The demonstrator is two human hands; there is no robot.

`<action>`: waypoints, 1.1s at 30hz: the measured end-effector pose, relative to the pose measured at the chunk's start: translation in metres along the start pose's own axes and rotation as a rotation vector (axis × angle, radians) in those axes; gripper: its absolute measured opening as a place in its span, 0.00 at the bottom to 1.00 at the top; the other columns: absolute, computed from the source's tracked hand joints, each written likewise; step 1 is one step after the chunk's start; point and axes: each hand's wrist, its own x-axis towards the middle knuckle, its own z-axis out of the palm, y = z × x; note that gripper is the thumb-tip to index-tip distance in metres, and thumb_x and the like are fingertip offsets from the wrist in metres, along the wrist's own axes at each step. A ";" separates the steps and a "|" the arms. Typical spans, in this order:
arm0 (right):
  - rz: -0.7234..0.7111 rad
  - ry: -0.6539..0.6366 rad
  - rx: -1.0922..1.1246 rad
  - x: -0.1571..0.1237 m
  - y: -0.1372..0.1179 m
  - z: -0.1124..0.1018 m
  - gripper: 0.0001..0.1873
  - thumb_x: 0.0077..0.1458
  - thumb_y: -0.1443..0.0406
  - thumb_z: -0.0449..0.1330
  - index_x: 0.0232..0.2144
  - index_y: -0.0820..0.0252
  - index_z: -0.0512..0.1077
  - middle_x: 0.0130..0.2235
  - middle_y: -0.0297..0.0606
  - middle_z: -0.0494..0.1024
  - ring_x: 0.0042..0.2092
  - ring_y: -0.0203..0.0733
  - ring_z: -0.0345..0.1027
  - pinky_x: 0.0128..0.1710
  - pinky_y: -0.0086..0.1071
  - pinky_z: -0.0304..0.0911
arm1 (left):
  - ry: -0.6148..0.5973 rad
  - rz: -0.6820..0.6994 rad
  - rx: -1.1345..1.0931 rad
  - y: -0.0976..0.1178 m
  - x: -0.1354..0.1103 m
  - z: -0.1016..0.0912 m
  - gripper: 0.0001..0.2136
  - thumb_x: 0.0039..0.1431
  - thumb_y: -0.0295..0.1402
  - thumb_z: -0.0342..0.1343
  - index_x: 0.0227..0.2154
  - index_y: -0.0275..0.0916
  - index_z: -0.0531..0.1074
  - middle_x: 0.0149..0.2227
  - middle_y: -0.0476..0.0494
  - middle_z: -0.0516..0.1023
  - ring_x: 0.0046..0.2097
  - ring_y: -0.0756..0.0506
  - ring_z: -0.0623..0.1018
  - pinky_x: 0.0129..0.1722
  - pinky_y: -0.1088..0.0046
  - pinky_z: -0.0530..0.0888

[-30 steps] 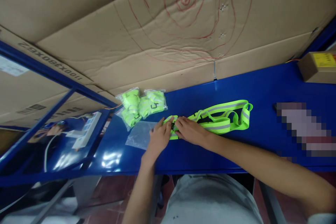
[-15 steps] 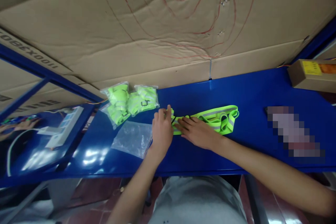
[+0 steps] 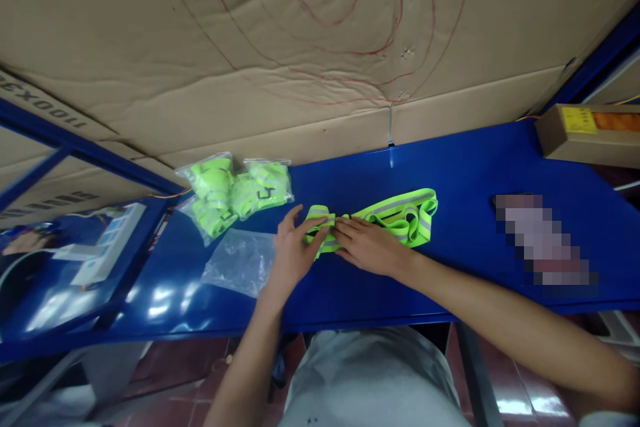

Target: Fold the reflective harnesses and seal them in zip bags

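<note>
A neon yellow-green reflective strap vest (image 3: 400,213) with grey stripes lies folded on the blue table (image 3: 470,167). My left hand (image 3: 290,250) pinches its left end, thumb on top of the fold. My right hand (image 3: 367,245) presses flat on the strap just to the right, its fingertips meeting the left hand's. An empty clear plastic bag (image 3: 240,261) lies just left of my left hand.
Several bagged neon vests (image 3: 235,190) are piled at the back left of the table. Flattened cardboard (image 3: 300,47) with red circles leans behind the table. A brown box (image 3: 585,133) sits at the far right. A blurred-out object (image 3: 543,243) lies right of the strap.
The strap has been gathered into a shorter bundle, its right loops drawn leftwards. My left hand now folds the left end over, and the camera has drifted slightly.
</note>
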 end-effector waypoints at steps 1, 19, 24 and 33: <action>0.003 -0.003 0.007 0.000 0.000 -0.001 0.22 0.71 0.61 0.56 0.60 0.72 0.71 0.61 0.59 0.74 0.66 0.53 0.67 0.66 0.47 0.61 | -0.021 0.007 -0.039 0.002 -0.002 0.001 0.13 0.68 0.40 0.55 0.50 0.47 0.82 0.61 0.39 0.73 0.67 0.36 0.68 0.66 0.54 0.68; 0.072 -0.056 -0.216 -0.002 0.004 -0.012 0.31 0.71 0.52 0.52 0.63 0.71 0.67 0.60 0.58 0.73 0.60 0.62 0.67 0.56 0.53 0.65 | 0.058 -0.040 0.518 0.058 0.008 0.008 0.18 0.67 0.25 0.47 0.56 0.40 0.72 0.56 0.31 0.71 0.52 0.32 0.73 0.48 0.56 0.73; 0.024 -0.085 -0.261 0.002 0.000 -0.009 0.24 0.73 0.60 0.50 0.56 0.76 0.74 0.56 0.61 0.77 0.55 0.60 0.71 0.54 0.48 0.66 | -0.100 0.073 0.208 0.068 0.006 0.012 0.20 0.68 0.27 0.47 0.58 0.40 0.74 0.57 0.33 0.72 0.56 0.34 0.73 0.54 0.54 0.74; 0.024 -0.046 -0.291 -0.003 -0.004 -0.005 0.28 0.72 0.55 0.52 0.58 0.77 0.72 0.58 0.61 0.75 0.57 0.58 0.70 0.57 0.45 0.67 | -0.205 -0.183 -0.065 0.002 0.022 -0.007 0.30 0.52 0.44 0.67 0.56 0.34 0.74 0.58 0.32 0.74 0.57 0.35 0.76 0.59 0.59 0.73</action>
